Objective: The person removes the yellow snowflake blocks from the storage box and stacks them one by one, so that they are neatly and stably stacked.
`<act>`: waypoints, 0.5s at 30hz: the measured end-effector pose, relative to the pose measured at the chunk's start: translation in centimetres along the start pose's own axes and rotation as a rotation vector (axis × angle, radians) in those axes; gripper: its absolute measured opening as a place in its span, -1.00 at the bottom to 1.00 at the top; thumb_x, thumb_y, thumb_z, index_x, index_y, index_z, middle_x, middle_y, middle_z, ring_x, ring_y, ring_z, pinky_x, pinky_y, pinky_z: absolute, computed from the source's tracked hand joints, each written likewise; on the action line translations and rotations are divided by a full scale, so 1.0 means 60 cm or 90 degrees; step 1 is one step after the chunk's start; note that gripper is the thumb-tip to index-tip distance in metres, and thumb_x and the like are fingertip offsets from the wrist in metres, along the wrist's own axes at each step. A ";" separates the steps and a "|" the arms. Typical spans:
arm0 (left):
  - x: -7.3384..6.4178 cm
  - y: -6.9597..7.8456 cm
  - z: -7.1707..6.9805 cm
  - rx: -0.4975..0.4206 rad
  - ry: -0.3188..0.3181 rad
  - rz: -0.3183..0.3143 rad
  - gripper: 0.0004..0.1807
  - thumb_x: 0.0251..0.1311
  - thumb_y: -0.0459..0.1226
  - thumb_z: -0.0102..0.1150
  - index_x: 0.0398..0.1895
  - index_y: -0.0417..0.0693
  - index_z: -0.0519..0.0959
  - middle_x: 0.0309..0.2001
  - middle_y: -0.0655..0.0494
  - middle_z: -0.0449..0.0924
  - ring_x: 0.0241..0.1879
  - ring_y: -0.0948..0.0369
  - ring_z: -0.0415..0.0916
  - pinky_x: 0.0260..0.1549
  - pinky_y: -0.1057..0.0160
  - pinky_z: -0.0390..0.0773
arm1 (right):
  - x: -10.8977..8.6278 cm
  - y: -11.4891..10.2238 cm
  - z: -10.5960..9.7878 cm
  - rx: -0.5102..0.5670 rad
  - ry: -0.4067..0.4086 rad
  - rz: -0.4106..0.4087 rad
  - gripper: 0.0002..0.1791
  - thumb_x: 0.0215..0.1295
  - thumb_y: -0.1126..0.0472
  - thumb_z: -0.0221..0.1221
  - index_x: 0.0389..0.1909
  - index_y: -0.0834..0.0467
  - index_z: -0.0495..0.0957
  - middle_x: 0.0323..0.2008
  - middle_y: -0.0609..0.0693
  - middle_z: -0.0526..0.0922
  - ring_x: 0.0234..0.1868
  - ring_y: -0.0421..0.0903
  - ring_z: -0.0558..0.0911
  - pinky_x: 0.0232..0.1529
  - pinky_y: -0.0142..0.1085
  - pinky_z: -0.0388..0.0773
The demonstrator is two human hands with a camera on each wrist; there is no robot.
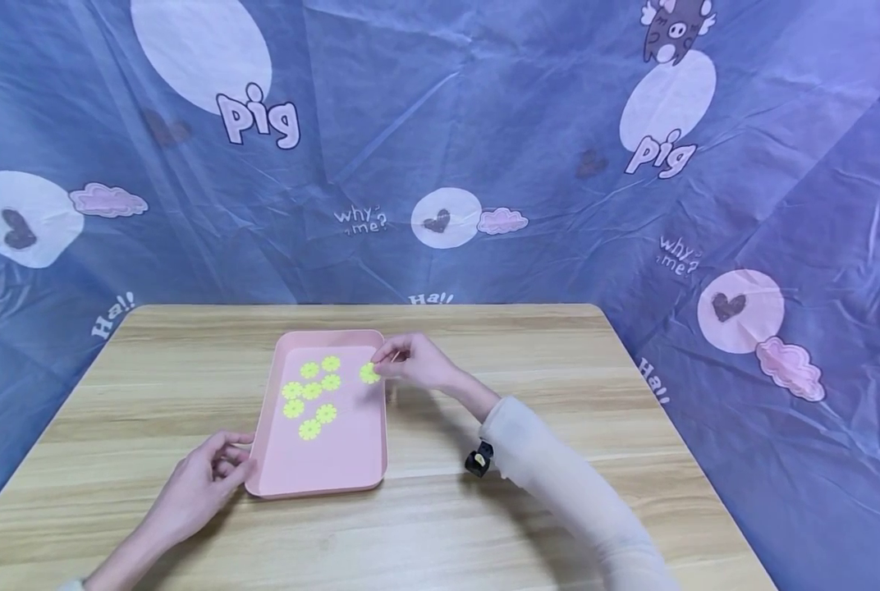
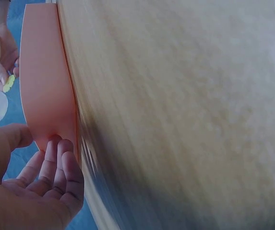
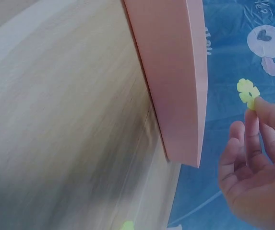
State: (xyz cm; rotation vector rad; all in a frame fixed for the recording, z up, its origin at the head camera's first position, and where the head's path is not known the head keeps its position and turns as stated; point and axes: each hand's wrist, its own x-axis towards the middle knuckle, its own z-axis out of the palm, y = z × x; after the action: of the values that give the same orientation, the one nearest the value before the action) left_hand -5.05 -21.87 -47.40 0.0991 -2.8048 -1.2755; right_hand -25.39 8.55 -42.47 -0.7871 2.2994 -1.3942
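Note:
A pink rectangular tray [image 1: 347, 468] lies on the table, with several yellow flower-shaped plastic discs [image 1: 310, 429] spread over its floor. My right hand [image 1: 418, 361] is raised over the tray's far right side. Between thumb and fingertips it pinches one yellow disc [image 3: 247, 92], which is notched round its rim; its other fingers curl loosely. At the tray's near left corner is my left hand [image 1: 199, 484], its bent fingers touching the outer wall [image 2: 48, 86] and its thumb [image 2: 19, 135] at the rim.
The wood-grain table [image 1: 484, 525] ends at a blue printed curtain [image 1: 381, 164] behind and at the sides. A small black device [image 1: 478, 460] shows under the right sleeve. A bit of yellow [image 3: 127, 225] shows at the bottom edge of the right wrist view.

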 end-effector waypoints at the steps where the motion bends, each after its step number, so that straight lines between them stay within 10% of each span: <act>1: 0.000 0.000 0.000 0.002 -0.001 -0.002 -0.62 0.34 -0.36 0.35 0.16 -0.29 0.56 -0.20 0.04 0.73 -0.42 0.52 0.46 -0.39 0.40 0.50 | -0.003 0.002 -0.003 0.007 0.006 0.009 -0.82 0.33 0.34 0.36 -0.09 0.31 0.73 -0.26 0.14 0.78 -0.39 -0.26 0.54 -0.33 -0.49 0.47; 15: 0.000 -0.003 0.004 0.004 0.000 -0.004 -0.62 0.34 -0.34 0.35 0.17 -0.29 0.56 -0.19 0.04 0.74 -0.41 0.52 0.47 -0.38 0.40 0.50 | -0.041 0.045 -0.048 0.104 0.110 0.097 -0.78 0.35 0.32 0.35 -0.06 0.35 0.70 -0.40 -0.17 0.68 -0.45 -0.20 0.58 -0.47 -0.46 0.44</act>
State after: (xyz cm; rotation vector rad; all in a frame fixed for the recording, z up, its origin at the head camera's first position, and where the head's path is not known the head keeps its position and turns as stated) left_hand -5.05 -21.80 -47.66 0.1077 -2.8118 -1.2674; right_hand -25.76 13.09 -43.55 -0.4487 2.2790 -1.6081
